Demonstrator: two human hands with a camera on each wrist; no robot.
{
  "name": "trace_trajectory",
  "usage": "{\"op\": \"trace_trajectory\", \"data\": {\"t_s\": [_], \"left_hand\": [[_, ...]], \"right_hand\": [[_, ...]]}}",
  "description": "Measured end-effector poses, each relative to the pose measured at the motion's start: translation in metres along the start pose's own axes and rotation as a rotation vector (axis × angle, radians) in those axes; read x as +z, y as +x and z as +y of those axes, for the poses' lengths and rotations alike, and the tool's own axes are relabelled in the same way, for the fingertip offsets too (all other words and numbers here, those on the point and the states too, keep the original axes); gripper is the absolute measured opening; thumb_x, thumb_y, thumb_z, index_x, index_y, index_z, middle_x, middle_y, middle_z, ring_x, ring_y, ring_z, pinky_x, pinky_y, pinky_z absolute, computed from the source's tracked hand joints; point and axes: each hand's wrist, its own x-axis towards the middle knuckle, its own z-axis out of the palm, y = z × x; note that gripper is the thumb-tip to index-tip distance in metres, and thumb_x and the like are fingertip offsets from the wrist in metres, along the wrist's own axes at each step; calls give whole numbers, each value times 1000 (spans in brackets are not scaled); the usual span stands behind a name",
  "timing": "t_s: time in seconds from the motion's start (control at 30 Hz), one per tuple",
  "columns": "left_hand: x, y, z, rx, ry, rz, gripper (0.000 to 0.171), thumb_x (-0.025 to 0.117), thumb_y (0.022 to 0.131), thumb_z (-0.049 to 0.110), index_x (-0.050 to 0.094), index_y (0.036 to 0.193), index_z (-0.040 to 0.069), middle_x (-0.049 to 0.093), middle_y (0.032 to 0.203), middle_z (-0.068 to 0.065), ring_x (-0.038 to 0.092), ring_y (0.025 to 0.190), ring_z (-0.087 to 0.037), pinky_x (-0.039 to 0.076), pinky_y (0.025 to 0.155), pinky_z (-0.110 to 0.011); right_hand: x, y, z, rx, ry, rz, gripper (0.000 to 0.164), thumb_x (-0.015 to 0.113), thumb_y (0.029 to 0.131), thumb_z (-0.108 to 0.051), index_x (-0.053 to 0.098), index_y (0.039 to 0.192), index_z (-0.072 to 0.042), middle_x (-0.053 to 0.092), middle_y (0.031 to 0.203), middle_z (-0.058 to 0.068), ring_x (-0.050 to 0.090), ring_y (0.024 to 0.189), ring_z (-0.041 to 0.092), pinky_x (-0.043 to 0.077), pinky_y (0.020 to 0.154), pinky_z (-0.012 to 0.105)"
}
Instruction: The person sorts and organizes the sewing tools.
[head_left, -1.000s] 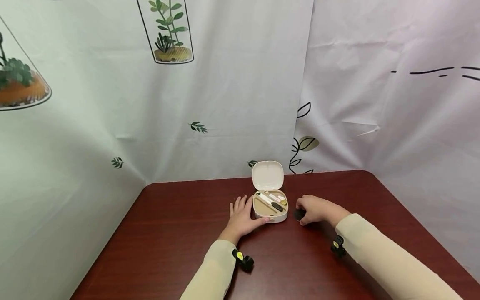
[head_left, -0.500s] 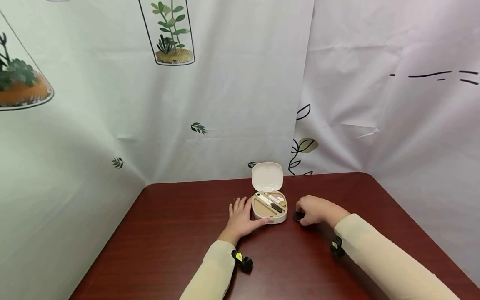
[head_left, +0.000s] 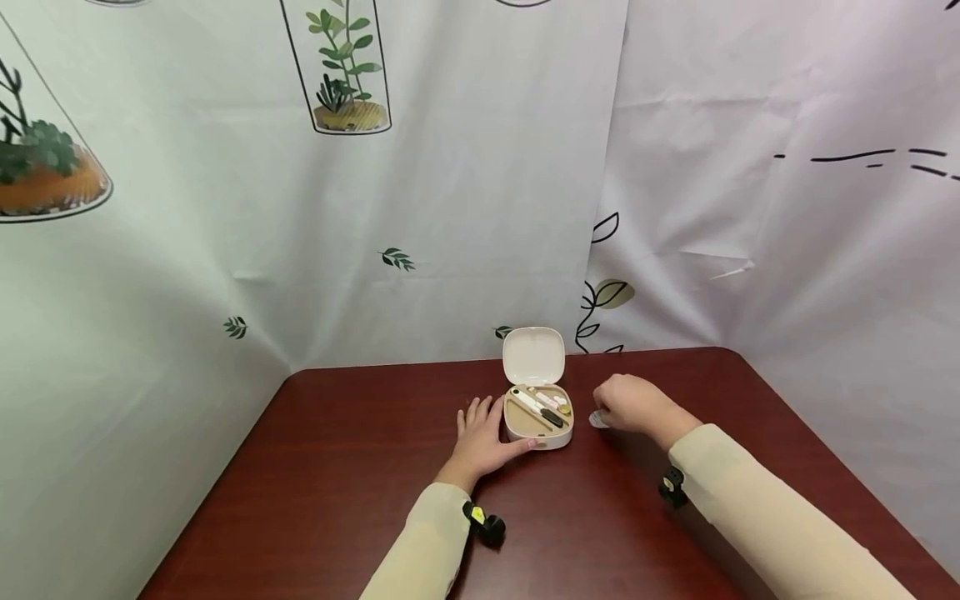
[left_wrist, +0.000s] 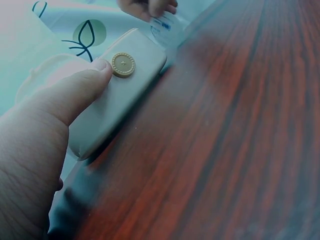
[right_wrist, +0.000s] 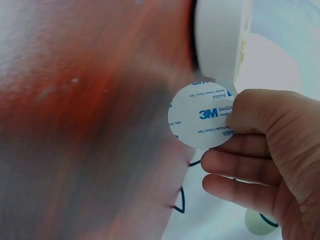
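Note:
A white box [head_left: 538, 445] with its lid [head_left: 534, 356] raised stands on the table, a white-and-black tool [head_left: 537, 407] in its tan insert. My left hand [head_left: 480, 443] rests at its left front corner, fingers spread and straight along the side. Its thumb touches the front beside a round gold clasp [left_wrist: 123, 65]. To the right of the box my right hand [head_left: 636, 407] pinches a thin round adhesive disc [right_wrist: 200, 115] between thumb and fingers. The disc's white backing with blue print faces the right wrist camera; its other face is hidden there.
Small pink and gold items [head_left: 558, 405] lie in the insert's right part. The dark red wooden table [head_left: 360, 483] ends in front of a white printed curtain [head_left: 480, 208]. Small black cameras are strapped to both sleeves [head_left: 427, 542].
My right hand has lifted slightly and turned the disc, whose dark face showed before and whose pale face shows now. The left hand stays on the box.

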Motion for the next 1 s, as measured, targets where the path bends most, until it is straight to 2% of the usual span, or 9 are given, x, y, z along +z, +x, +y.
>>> {"op": "trace_trajectory", "data": {"t_s": [0.27, 0.47, 0.73, 1.0], "left_hand": [[-2, -2, 1, -3, -2, -7, 106, 66, 79, 75, 34, 159, 13, 34, 159, -21, 19, 150, -43, 10, 117, -67], [-3, 0, 1, -3, 1, 4, 105, 67, 79, 74, 34, 159, 14, 34, 159, -21, 19, 150, -43, 10, 117, -67], [-2, 1, 2, -4, -2, -5, 106, 66, 80, 75, 33, 159, 13, 34, 159, -21, 18, 151, -43, 9, 117, -67], [-3, 0, 2, -1, -3, -7, 105, 65, 80, 75, 34, 159, 12, 35, 158, -22, 19, 150, -44, 9, 117, -68]], "right_hand": [[-16, 10, 2, 134, 115, -6, 12, 69, 84, -7, 69, 73, -13, 61, 69, -5, 52, 60, 12, 47, 58, 29], [-28, 19, -6, 130, 152, 43, 9, 69, 86, -10, 73, 78, -12, 66, 72, -5, 55, 61, 10, 50, 59, 30], [-28, 33, -23, 92, 222, 110, 10, 69, 93, -13, 77, 87, -11, 69, 78, -5, 57, 66, 8, 50, 63, 31], [-20, 48, -46, 143, 276, 68, 10, 71, 95, -17, 77, 91, -9, 69, 81, -3, 57, 67, 8, 50, 62, 28]]}}
